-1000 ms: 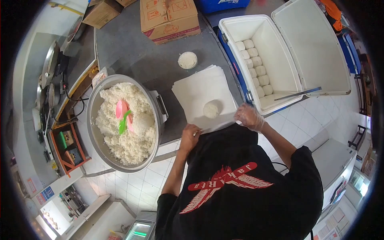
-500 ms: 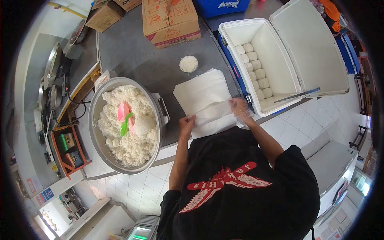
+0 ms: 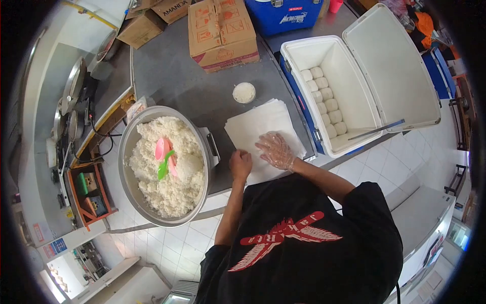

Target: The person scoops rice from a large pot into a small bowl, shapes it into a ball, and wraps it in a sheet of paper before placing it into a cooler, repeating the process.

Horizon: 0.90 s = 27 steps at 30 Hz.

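Observation:
A stack of white paper sheets (image 3: 263,121) lies on the grey counter in front of me. My right hand (image 3: 276,150), in a clear plastic glove, rests flat on the sheets with its fingers spread. Bare and curled, my left hand (image 3: 241,165) is at the left edge of the stack; whether paper is pinched in its fingers is hidden. To the left stands a large metal pot (image 3: 123,175) of cooked white rice (image 3: 174,195). A pink scoop (image 3: 162,148) and a green spoon (image 3: 163,167) lie on the rice. Beyond the paper is a small round container (image 3: 244,92) with white contents.
At the right, an open blue-and-white cooler (image 3: 364,104) holds several white wrapped bundles (image 3: 329,105); a long dark utensil (image 3: 377,129) lies across its rim. A cardboard box (image 3: 223,38) and a closed blue cooler (image 3: 283,17) stand at the back of the counter (image 3: 172,71).
The sheet lifted between both hands now lies down on the stack. My right hand has moved left and flattened onto the paper; my left hand has curled. The view has shifted slightly.

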Motion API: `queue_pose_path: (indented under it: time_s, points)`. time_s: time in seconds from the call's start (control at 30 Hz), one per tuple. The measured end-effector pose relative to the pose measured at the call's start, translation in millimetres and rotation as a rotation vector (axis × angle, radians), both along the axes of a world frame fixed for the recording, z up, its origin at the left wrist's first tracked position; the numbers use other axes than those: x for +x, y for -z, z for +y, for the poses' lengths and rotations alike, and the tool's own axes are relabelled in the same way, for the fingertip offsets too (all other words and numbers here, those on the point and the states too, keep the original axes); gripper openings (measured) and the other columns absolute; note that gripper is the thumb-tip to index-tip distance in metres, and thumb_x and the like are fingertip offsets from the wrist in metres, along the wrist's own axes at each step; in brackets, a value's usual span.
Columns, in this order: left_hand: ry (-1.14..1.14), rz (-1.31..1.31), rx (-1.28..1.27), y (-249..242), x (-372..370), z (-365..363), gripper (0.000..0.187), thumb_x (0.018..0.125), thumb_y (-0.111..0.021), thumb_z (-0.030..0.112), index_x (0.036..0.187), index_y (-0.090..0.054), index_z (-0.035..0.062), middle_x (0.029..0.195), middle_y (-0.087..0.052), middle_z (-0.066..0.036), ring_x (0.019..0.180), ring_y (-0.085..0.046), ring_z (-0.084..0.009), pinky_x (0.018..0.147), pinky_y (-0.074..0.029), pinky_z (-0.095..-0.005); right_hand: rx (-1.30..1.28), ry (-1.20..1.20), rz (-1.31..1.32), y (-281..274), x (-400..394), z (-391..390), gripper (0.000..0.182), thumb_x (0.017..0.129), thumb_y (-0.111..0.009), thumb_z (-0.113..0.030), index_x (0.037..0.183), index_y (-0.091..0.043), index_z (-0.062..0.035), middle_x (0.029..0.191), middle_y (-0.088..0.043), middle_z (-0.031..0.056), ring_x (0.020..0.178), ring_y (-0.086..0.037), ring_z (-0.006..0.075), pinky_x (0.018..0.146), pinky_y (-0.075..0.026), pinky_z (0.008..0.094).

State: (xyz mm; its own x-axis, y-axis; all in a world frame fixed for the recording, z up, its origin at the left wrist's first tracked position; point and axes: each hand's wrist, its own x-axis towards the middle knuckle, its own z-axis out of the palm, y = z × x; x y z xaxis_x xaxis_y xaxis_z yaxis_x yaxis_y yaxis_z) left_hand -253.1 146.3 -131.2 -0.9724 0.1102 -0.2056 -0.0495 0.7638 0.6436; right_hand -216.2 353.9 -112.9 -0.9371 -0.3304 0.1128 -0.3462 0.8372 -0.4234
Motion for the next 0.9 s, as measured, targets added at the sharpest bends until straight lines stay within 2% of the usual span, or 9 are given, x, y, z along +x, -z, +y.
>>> queue_pose_path:
  time_s: [0.17,0.27,0.37,0.47,0.57,0.67,0.7,0.8,0.9]
  points:
    - [0.378,0.513,-0.163,-3.3,-50.3,45.9,0.058,0.079,-0.077,0.021,0.132,-0.056,0.0082,0.133,-0.056,-0.016,0.121,-0.053,-0.0362,0.098,-0.042,-0.0512,0.045,0.034,-0.034,20.7,-3.4,2.2,0.046,0.099,-0.057,-0.037,0.136,-0.059,-0.0094,0.147,-0.05,0.0146,0.14,-0.04,0.0387,0.116,-0.029,0.0605]
    - [0.458,0.343,-0.325,-15.8,-63.7,56.0,0.06,0.078,-0.078,0.022,0.131,-0.053,0.0084,0.117,-0.064,-0.015,0.112,-0.057,-0.035,0.092,-0.043,-0.0517,-0.128,-0.065,-0.115,25.8,-8.4,16.6,0.047,0.099,-0.057,-0.034,0.137,-0.057,-0.0064,0.146,-0.05,0.0165,0.139,-0.041,0.0405,0.116,-0.029,0.0589]
    - [0.492,0.271,-0.344,-19.6,-68.3,59.4,0.043,0.079,-0.077,0.02,0.116,-0.062,0.0067,0.098,-0.068,-0.012,0.104,-0.061,-0.0353,0.09,-0.043,-0.0524,-0.143,0.027,-0.035,14.6,-5.2,25.6,0.057,0.091,-0.068,-0.031,0.142,-0.054,-0.0087,0.146,-0.05,0.0174,0.135,-0.045,0.0398,0.115,-0.033,0.0542]
    - [0.559,0.295,-0.267,-22.7,-74.5,60.7,0.024,0.08,-0.077,0.019,0.097,-0.068,0.0042,0.087,-0.069,-0.012,0.095,-0.063,-0.0352,0.085,-0.046,-0.052,-0.082,0.166,0.026,-16.2,-6.6,22.7,0.063,0.087,-0.073,-0.034,0.145,-0.053,-0.0229,0.148,-0.049,0.0164,0.137,-0.045,0.0356,0.116,-0.029,0.0607]
    - [0.648,0.146,-0.036,-43.3,-54.9,51.8,0.011,0.085,-0.069,0.013,0.089,-0.07,0.0029,0.086,-0.067,-0.013,0.098,-0.063,-0.031,0.085,-0.05,-0.0471,0.1,0.271,0.189,-48.0,-15.8,19.2,0.051,0.083,-0.074,-0.036,0.133,-0.064,-0.0341,0.133,-0.062,0.0103,0.134,-0.049,0.0294,0.115,-0.024,0.0669]
    - [0.747,0.239,-0.019,-37.1,-6.0,30.0,0.01,0.082,-0.066,0.006,0.091,-0.069,0.0033,0.087,-0.066,-0.013,0.096,-0.063,-0.032,0.084,-0.052,-0.0434,0.207,0.122,-0.005,-53.5,-12.8,30.6,0.03,0.081,-0.072,-0.034,0.112,-0.074,-0.0336,0.111,-0.071,0.0015,0.128,-0.054,0.0258,0.115,-0.02,0.0696]
    - [0.767,0.308,-0.058,-29.9,7.9,24.5,0.016,0.078,-0.063,0.003,0.093,-0.069,0.0043,0.09,-0.064,-0.012,0.096,-0.062,-0.032,0.085,-0.052,-0.0423,0.279,0.066,0.088,-40.2,-8.3,40.3,0.015,0.081,-0.069,-0.032,0.094,-0.075,-0.0292,0.087,-0.069,-0.0058,0.116,-0.06,0.0235,0.115,-0.023,0.0668]
    - [0.728,0.384,-0.029,-24.3,28.9,16.0,0.022,0.077,-0.061,0.003,0.097,-0.068,0.0035,0.094,-0.063,-0.012,0.097,-0.062,-0.0322,0.089,-0.052,-0.0416,0.157,-0.03,0.135,-29.0,8.2,63.6,0.014,0.086,-0.063,-0.027,0.095,-0.071,-0.021,0.084,-0.067,-0.0012,0.105,-0.062,0.0266,0.112,-0.027,0.0664]
    - [0.73,0.351,0.009,-17.9,30.2,8.8,0.024,0.078,-0.06,0.002,0.101,-0.068,0.0028,0.095,-0.063,-0.013,0.099,-0.061,-0.0321,0.091,-0.052,-0.0412,0.305,-0.015,0.106,-11.5,15.7,67.8,0.01,0.087,-0.062,-0.025,0.088,-0.069,-0.0188,0.084,-0.064,-0.0001,0.1,-0.061,0.0245,0.111,-0.031,0.0616]
